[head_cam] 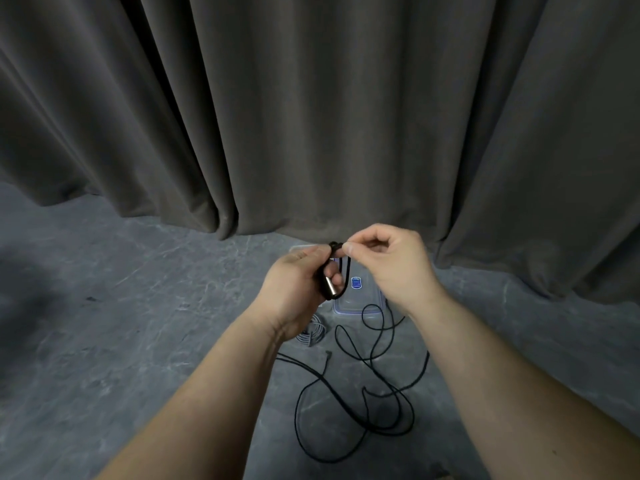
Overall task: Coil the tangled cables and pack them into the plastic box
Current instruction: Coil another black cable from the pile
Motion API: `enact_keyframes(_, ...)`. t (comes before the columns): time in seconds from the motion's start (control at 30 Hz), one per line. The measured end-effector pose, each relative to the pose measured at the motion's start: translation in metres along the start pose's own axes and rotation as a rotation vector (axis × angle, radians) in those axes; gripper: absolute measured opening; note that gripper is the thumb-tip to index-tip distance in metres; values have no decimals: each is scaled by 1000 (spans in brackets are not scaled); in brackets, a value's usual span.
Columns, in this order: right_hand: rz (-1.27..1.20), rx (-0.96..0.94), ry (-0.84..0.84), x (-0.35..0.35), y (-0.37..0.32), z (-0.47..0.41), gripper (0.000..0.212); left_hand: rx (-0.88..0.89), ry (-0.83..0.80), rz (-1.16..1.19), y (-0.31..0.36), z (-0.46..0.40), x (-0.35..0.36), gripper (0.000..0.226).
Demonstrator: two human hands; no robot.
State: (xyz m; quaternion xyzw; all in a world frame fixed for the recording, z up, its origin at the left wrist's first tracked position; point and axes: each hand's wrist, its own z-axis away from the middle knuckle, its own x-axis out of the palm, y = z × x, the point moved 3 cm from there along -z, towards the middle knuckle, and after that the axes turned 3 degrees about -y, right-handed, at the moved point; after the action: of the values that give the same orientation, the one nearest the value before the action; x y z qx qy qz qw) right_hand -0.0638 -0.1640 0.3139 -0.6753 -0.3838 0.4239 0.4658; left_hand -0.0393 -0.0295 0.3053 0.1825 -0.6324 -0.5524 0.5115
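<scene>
My left hand (298,285) grips a small coil of black cable (346,282) with a silver plug end showing by the fingers. My right hand (384,261) pinches the top of that coil between thumb and forefinger. Both hands are raised above the clear plastic box (360,303), which lies on the floor with a blue label on it and is partly hidden by them. A long black cable (349,396) sprawls in loose tangled loops on the floor below the hands. A small grey-white coiled cable (313,332) lies left of the box, partly behind my left wrist.
A heavy dark grey curtain (311,116) hangs down to the floor just behind the box. The grey marbled floor (121,323) stretches out to the left and right.
</scene>
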Motion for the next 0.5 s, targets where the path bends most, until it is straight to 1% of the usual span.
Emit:
enact_keyframes(0.1, -7, -11, -85, 1, -3, 1, 18, 2, -14, -58, -1, 2, 1, 19)
enact_keyframes(0.2, -99, -25, -44, 1, -3, 2, 16, -16, -25, -72, 0, 3, 0, 24)
enact_keyframes(0.27, -116, -17, -30, 2, 0, 2, 15, -29, -35, -59, 2, 4, 1, 29)
enact_keyframes(0.33, -146, 12, -77, 6, 5, 2, 16, -41, -49, -37, 2, 5, 2, 31)
enact_keyframes(0.43, -247, 59, -192, 15, 9, 4, 19, -48, -55, -1, 3, 6, 0, 33)
enact_keyframes(0.5, -324, 73, -200, 18, 8, 5, 19, -35, -67, 21, 5, 6, 1, 34)
